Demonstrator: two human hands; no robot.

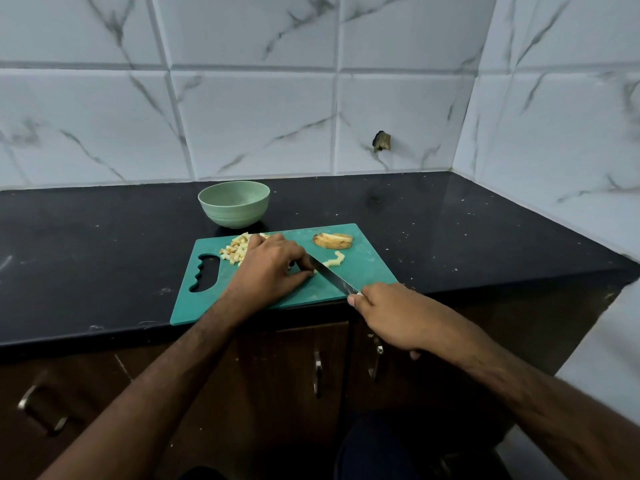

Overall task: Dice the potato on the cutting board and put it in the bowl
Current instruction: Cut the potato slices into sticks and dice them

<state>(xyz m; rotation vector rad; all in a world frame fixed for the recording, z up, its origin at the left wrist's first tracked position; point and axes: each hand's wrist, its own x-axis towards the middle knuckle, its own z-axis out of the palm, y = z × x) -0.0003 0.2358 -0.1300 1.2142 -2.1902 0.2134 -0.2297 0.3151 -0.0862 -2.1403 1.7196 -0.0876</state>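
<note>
A teal cutting board (367, 271) lies on the black counter. On it are a pile of diced potato cubes (237, 251) at the back left, a row of cut potato strips (334, 260) in the middle, and potato slices with peel (333, 240) at the back right. My left hand (272, 268) rests on the board with fingers curled, pinching the strips' near end beside the blade. My right hand (391, 315) grips the handle of a knife (334, 279), whose blade crosses the strips. A pale green bowl (234, 203) stands behind the board; its inside is hidden.
The black counter (467, 230) runs to tiled walls at the back and right. A small metal fitting (381, 141) sticks out of the back wall. Brown cabinet doors with metal handles (317, 372) are below the counter's front edge.
</note>
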